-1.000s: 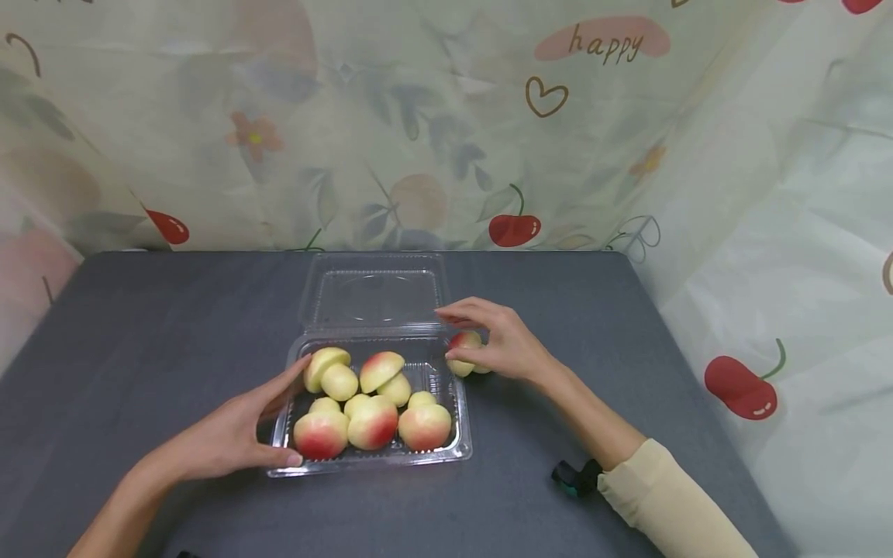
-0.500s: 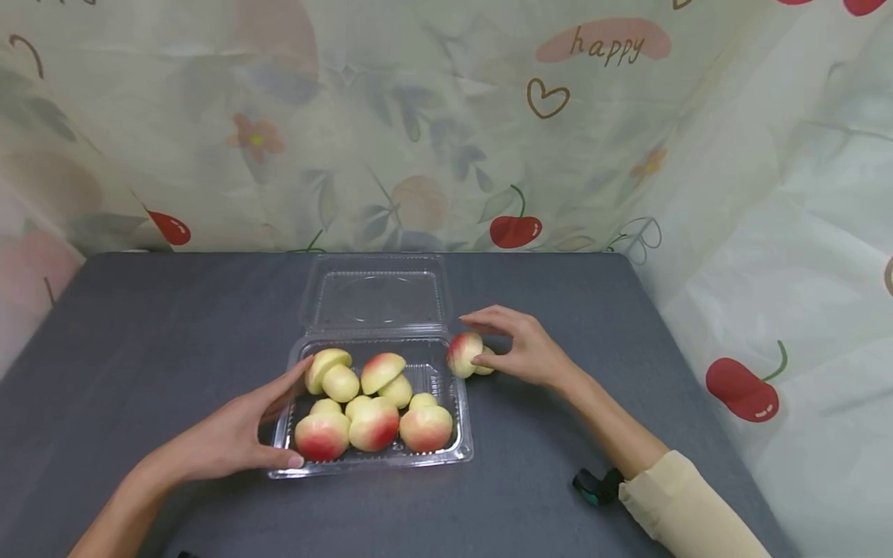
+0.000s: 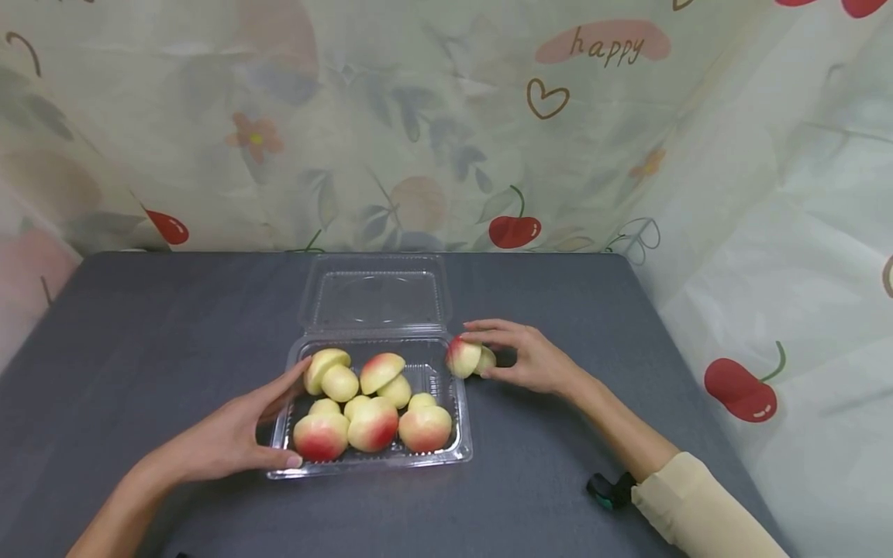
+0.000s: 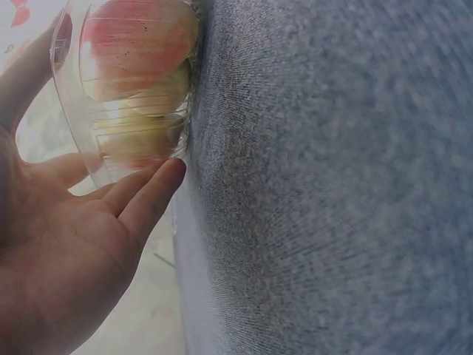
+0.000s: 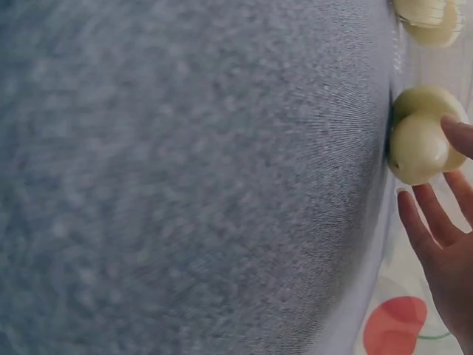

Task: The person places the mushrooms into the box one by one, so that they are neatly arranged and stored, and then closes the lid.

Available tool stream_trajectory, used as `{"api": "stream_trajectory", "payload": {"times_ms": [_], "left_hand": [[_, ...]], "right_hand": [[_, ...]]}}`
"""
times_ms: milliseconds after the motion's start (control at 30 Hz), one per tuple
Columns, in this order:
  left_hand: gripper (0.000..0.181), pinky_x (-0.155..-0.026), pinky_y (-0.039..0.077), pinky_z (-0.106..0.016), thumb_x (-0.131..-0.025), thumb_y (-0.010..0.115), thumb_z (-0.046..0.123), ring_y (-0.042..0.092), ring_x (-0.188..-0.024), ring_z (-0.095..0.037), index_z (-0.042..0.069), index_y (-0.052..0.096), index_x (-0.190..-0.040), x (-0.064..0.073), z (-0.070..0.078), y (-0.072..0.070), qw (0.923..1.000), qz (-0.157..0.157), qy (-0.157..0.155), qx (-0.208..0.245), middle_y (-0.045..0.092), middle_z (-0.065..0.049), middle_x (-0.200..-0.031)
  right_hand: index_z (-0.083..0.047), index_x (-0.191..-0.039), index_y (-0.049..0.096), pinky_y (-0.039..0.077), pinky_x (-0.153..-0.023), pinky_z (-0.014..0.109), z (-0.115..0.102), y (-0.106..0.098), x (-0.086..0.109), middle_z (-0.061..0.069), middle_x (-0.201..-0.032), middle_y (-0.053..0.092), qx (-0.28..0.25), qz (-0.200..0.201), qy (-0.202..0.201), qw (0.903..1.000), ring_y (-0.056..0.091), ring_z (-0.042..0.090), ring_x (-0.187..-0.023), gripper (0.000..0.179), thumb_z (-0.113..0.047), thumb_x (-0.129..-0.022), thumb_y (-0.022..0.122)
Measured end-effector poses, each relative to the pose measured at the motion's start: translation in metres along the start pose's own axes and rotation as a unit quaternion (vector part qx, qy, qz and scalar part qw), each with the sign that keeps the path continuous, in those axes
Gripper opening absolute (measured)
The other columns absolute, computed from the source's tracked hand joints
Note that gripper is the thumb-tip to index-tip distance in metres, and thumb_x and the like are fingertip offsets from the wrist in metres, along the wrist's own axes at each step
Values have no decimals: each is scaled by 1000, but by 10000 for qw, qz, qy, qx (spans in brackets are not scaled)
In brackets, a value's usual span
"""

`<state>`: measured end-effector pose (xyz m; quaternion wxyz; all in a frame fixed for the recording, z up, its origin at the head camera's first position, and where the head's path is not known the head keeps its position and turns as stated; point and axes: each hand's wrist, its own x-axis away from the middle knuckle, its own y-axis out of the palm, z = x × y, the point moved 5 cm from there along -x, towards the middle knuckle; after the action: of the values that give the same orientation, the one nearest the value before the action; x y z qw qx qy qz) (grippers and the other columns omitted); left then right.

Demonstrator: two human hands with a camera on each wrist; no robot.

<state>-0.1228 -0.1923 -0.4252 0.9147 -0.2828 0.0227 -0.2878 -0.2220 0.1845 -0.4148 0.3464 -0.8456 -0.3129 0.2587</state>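
Observation:
A clear plastic clamshell box (image 3: 456, 449) lies unfolded on the table, with several red-and-yellow toy mushrooms (image 3: 373, 424) in its tray. My left hand (image 3: 230, 434) rests against the box's left side, thumb at the front corner. In the left wrist view its fairly straight fingers (image 4: 151, 203) touch the clear wall. Another toy mushroom (image 3: 463, 356) lies tilted at the tray's right edge, its pale stem pointing right. My right hand (image 3: 526, 356) holds this mushroom, fingers over the cap and thumb at the stem. The right wrist view shows the thumb across the pale stem (image 5: 417, 148).
The box's transparent lid (image 3: 377, 298) lies back behind the tray. A grey cloth (image 3: 174, 310) covers the table. Patterned curtains (image 3: 432, 116) stand behind it and at the sides. A black strap device (image 3: 610, 490) sits at my right wrist.
My right hand has shifted right and slightly nearer, from over the cap's left side to round the cap and stem. The mushroom stays about where it was. My left hand has not moved.

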Motion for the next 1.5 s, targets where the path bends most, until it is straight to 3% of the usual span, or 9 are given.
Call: {"api": "stream_trajectory", "payload": {"times_ms": [333,633,933,1167,1333,1500], "left_hand": [[116,-104,34,-14,-76,85,43,36,-140,-27,24,9,-161,1,1,2,9997,60,209,-79,31,-11,-159],[118,-102,34,-13,-75,85,46,35,-142,-29,23,7,-161,0,0,1,10000,-5,28,-40,28,-13,-160],[113,-105,34,-15,-77,85,41,36,-141,-21,26,11,-161,1,0,2,9995,47,310,-87,31,-8,-159],[112,-104,34,-14,-76,85,42,36,-141,-25,28,12,-161,1,2,2,9996,36,269,-118,30,-6,-160],[112,-104,34,-14,-76,85,42,36,-142,-19,28,13,-161,1,3,2,9994,41,319,-101,29,-6,-161],[112,-104,33,-13,-76,85,40,35,-142,-17,27,12,-161,1,2,2,9993,41,353,-113,28,-5,-161]], "right_hand": [[-17,-142,55,57,-80,32,10,7,1,-1,-137,56,-364,-67,352,9987,65,15,-102,70,-2,-79,82],[-19,-142,54,57,-78,31,14,10,2,0,-134,57,-426,-4,458,9980,66,18,-98,71,-3,-79,83],[-19,-140,55,57,-77,34,18,3,7,0,-131,59,-347,316,684,9966,67,15,-89,71,-8,-77,85],[-23,-143,54,57,-78,34,13,-3,8,-2,-129,59,-388,444,600,9965,67,14,-90,73,-12,-78,85],[-20,-140,56,57,-77,36,11,-6,7,-1,-131,57,-407,598,466,9963,66,16,-92,71,-8,-77,86],[-11,-138,56,57,-76,45,2,-11,7,7,-128,58,-323,777,490,9952,67,24,-90,71,0,-75,85]]}}
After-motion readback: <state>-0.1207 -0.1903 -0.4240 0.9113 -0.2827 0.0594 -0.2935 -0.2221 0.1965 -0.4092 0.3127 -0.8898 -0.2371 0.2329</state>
